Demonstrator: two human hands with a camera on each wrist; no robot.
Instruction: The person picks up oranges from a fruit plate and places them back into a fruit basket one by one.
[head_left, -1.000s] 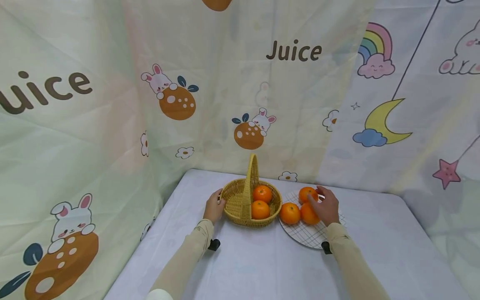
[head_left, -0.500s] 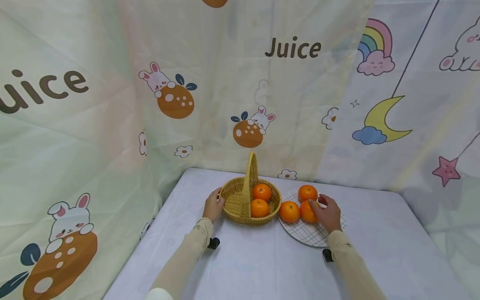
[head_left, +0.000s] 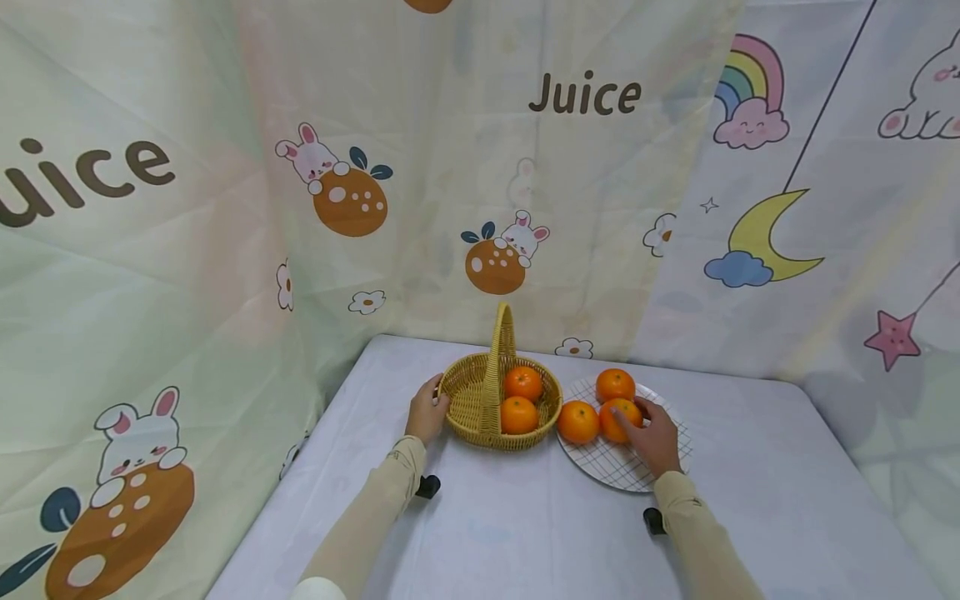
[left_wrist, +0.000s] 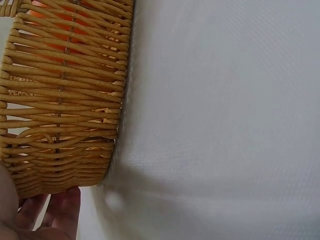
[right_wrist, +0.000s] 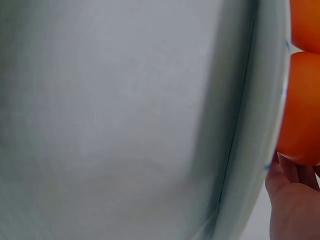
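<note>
A woven yellow basket [head_left: 471, 405] with a tall arched handle stands on the table, two oranges [head_left: 520, 415] in its right half. My left hand [head_left: 427, 412] holds the basket's left side at the rim; the left wrist view shows fingers [left_wrist: 65, 210] against the wicker [left_wrist: 60, 105]. To the right, three oranges sit together on a round white plate [head_left: 600, 472] with a grid pattern. My right hand [head_left: 657, 435] grips the front right orange [head_left: 612, 418], thumb on its near side and fingers at its right. In the right wrist view, fingers lie right at that orange [right_wrist: 302, 110].
The other plate oranges are one at the left [head_left: 578, 422], close to the basket's rim, and one at the back [head_left: 615, 384]. A white cloth covers the table [head_left: 517, 533]. Printed curtains [head_left: 592, 250] hang behind it and at both sides.
My right hand has come down from beside the back orange to the front right one and closed round it. My left hand and the basket have stayed put.
</note>
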